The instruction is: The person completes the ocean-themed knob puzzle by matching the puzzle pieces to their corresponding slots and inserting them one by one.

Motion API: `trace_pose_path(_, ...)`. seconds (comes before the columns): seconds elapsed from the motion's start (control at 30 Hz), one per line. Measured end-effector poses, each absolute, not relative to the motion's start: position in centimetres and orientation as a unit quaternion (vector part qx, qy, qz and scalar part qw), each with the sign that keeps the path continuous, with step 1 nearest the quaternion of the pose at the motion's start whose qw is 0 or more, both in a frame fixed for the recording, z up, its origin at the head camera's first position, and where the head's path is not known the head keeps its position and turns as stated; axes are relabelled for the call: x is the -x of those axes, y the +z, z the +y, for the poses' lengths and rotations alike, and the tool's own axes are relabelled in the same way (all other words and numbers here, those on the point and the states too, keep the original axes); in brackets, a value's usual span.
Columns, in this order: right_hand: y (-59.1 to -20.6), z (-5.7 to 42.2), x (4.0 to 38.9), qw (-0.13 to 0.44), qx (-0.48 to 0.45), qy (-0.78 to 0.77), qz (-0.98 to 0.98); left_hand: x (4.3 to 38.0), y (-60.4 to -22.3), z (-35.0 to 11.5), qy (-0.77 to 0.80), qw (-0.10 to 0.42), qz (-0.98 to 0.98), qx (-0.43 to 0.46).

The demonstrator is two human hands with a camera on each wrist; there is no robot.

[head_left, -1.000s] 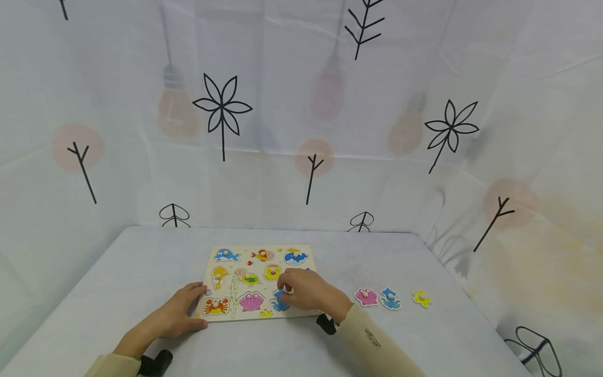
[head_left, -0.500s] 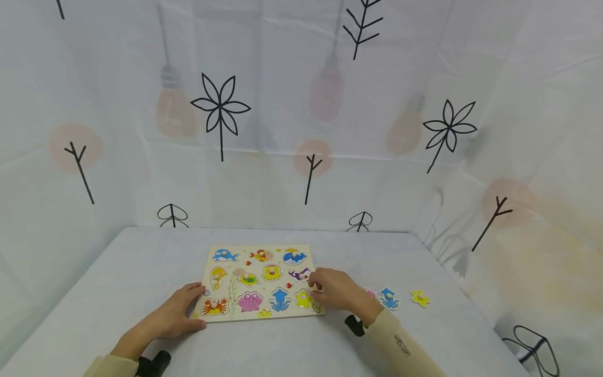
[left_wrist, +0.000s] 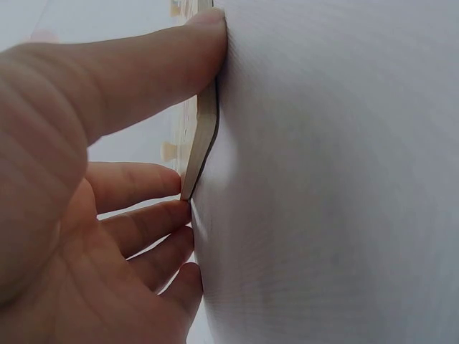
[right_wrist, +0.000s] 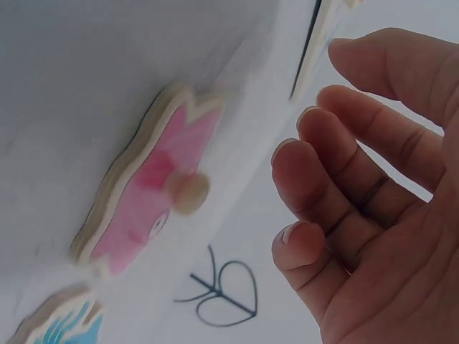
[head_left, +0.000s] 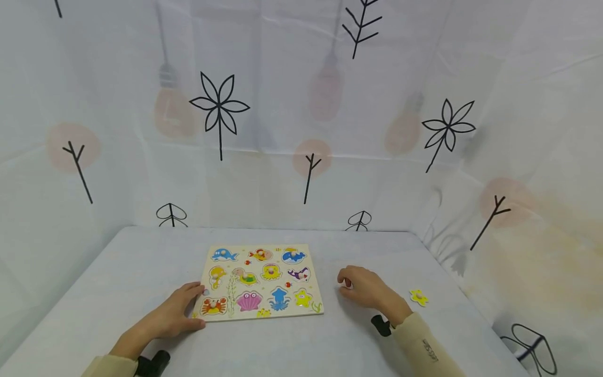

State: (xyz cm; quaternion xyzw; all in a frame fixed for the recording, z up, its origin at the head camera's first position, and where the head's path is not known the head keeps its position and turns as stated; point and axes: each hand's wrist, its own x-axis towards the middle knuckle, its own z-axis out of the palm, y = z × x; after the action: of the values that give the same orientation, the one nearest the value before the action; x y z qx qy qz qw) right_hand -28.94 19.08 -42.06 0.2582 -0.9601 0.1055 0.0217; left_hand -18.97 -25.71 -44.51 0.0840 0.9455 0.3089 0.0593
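Note:
A wooden peg puzzle board [head_left: 264, 314] with sea-animal pictures lies on the table. My left hand [head_left: 171, 313] rests at its near left corner, thumb on the front edge and fairly straight fingers along the left edge; in the left wrist view the fingertips [left_wrist: 172, 179] touch the wood. To the board's right, my right hand [head_left: 367, 288] is over the table, holding nothing, its fingers loosely bent. Beside it in the right wrist view is a pink shell puzzle piece [right_wrist: 136, 208] with a round knob, hidden in the head view by the right hand and forearm.
A blue puzzle piece [right_wrist: 75, 326] shows partly beside the pink one. Farther right lies a yellow star puzzle piece [head_left: 419, 298]. A white cloth [head_left: 264, 183] with printed plants hangs behind the table [head_left: 259, 351].
My right hand has moved right, off the board and over to the loose pieces, uncovering the squid and star pictures and hiding the pink and blue pieces. My left hand stays at the corner.

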Motion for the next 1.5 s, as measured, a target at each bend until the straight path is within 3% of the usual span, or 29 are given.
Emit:
trace_pose_path(0.53, -42.5, 23.4, 29.0, 0.020, -0.237, 0.147, -0.960, 18.9, -44.5, -25.8, 0.305, 0.046, 0.946, -0.100)
trace_pose_path(0.97, -42.9, 24.1, 28.8, 0.000, -0.248, 0.156, -0.956, 19.0, -44.6, -25.7, 0.303, 0.058, 0.947, -0.085)
trace_pose_path(1.5, -43.5, 24.3, 29.0, 0.013, -0.264, 0.166, -0.950, 19.0, -44.6, -25.7, 0.308, 0.057, 0.946, -0.084)
